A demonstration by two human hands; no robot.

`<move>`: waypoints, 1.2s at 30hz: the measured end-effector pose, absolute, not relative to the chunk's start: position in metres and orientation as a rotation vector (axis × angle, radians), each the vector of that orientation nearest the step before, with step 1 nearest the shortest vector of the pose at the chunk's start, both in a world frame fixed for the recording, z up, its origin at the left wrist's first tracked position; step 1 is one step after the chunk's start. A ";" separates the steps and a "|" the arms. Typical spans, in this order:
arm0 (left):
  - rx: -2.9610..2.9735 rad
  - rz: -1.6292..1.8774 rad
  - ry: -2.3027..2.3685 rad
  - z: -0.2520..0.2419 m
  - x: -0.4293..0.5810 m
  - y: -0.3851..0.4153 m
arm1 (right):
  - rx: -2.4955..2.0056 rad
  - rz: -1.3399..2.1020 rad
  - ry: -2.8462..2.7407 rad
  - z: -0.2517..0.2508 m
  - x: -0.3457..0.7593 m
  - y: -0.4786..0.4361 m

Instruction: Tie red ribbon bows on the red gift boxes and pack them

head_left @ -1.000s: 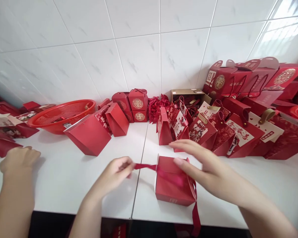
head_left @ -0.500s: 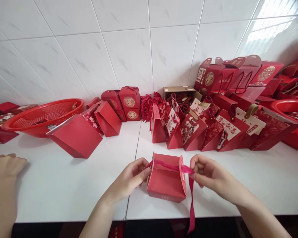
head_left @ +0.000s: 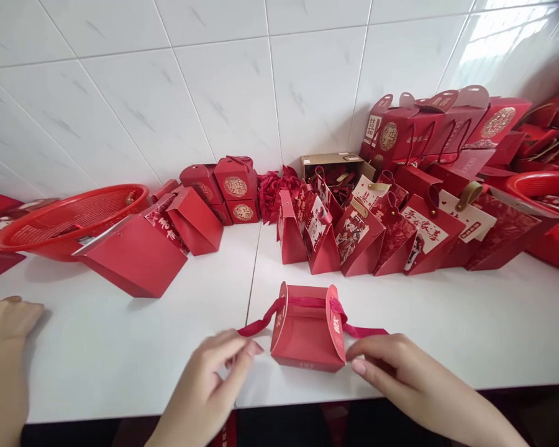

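A small red gift box with rounded side flaps sits on the white table in front of me. A dark red ribbon runs across its top through both flaps and trails out on either side. My left hand, a little blurred, is left of the box with loosely bent fingers. The ribbon's left end passes behind its knuckles, apart from the fingertips. At the box's lower right corner is my right hand, thumb and index finger apart. The ribbon's right tail reaches the back of its fingers.
Red paper gift bags stand in a row behind the box. Left are larger red bags, small stacked boxes and a red plastic basket. Another person's hand rests at the left edge. Gift boxes are stacked back right.
Both hands have let go of the ribbon and moved lower, towards the table's front. The ribbon now extends from both sides; its right tail no longer hangs over the table edge.
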State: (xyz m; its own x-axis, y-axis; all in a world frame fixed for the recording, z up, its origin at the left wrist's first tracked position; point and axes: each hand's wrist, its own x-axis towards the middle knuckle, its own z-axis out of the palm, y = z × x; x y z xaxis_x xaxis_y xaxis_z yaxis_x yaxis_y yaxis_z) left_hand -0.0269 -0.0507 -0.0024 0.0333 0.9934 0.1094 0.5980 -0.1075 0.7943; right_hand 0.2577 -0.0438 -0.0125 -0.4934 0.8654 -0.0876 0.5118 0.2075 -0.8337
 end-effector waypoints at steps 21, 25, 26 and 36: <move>0.116 1.598 0.905 -0.006 -0.002 -0.039 | -0.715 1.425 -0.107 -0.041 0.216 -0.048; 0.205 1.700 0.940 0.008 -0.008 -0.038 | -0.742 1.279 -0.230 -0.028 0.222 -0.047; 0.247 1.734 0.957 0.012 -0.009 -0.036 | -0.761 1.227 -0.285 -0.023 0.224 -0.045; 1.128 1.845 0.957 0.073 -0.001 -0.014 | -0.815 0.878 -0.918 0.041 0.230 -0.015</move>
State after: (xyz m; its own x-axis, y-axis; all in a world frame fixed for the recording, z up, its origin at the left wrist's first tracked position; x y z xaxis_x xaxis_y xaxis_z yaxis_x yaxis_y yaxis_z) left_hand -0.0006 -0.0138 0.0731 -0.3236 0.8774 0.3541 -0.2158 -0.4329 0.8753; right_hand 0.2301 -0.0152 0.0405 0.3346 0.8891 0.3123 -0.2725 0.4085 -0.8711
